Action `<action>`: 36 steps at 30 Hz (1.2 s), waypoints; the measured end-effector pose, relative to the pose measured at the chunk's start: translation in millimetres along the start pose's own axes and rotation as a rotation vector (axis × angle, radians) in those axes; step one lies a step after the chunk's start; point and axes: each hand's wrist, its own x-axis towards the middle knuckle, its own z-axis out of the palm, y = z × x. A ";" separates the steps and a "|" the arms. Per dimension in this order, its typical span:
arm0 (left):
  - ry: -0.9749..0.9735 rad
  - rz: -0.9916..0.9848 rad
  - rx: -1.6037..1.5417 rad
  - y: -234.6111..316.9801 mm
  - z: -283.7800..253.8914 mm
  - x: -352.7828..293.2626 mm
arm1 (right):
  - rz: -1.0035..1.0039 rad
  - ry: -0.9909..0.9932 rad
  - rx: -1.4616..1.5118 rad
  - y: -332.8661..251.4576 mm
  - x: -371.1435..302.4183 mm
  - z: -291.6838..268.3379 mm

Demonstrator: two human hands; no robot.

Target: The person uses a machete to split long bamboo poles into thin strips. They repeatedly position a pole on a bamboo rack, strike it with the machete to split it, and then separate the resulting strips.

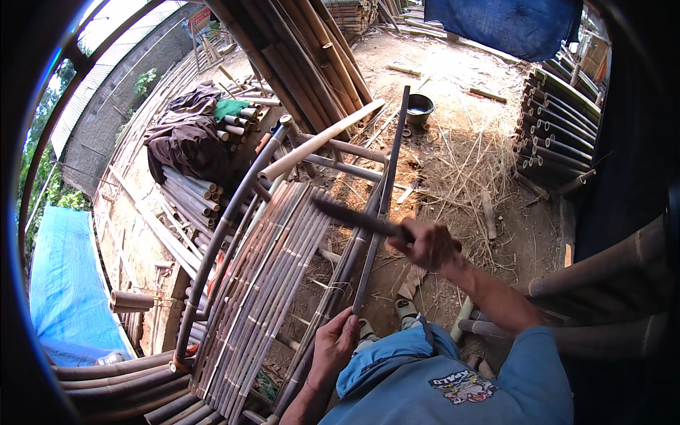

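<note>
Right hand (428, 244), centre right: closed around the handle of a long knife (350, 217), its dark, broad blade pointing to the left of the frame. Left hand (336, 344), lower centre: gripping the near end of a long, narrow dark strip (394, 152), thumb on top. Strip runs from the left hand up to the upper centre; knife crosses it in view, contact cannot be told.

Bamboo frame (225, 223), centre left: dark poles, with a slatted panel (262, 283) of thin, side-by-side lengths. Pale pole (322, 139): slanting across the frame's upper end.

Black bucket (418, 119): on the ground, upper centre, near the strip's far end. Brown cloth (188, 134): heaped upper left, green cloth (230, 108) beside it. Blue tarp (71, 283): left edge. Stacked bamboo poles (556, 127): upper right. Loose shavings (471, 163): strewn on the ground, right of centre.
</note>
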 end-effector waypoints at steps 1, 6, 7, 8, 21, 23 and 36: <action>-0.007 0.002 0.009 -3.5 -1.3 -4.6 | 0.305 -0.073 0.088 13.9 10.0 -7.4; -0.007 -0.011 -0.021 -14.3 -4.0 -11.1 | 0.055 -0.060 -0.084 8.5 1.5 -7.3; -0.023 -0.017 -0.001 -14.0 -4.8 -15.8 | 0.147 -0.061 -0.073 19.2 4.7 -8.8; -0.034 -0.017 0.019 -12.2 -6.4 -21.1 | 0.230 -0.060 -0.061 37.9 12.9 -12.7; -0.063 -0.283 0.167 -43.8 -51.2 -85.6 | 0.659 0.213 0.029 173.6 60.9 -120.8; -0.056 -0.149 0.229 -39.2 -33.0 -48.6 | 0.495 0.020 0.039 130.0 51.6 -94.0; 0.239 0.208 0.352 -14.1 81.8 58.6 | 0.149 -0.293 0.059 51.4 -22.4 -20.1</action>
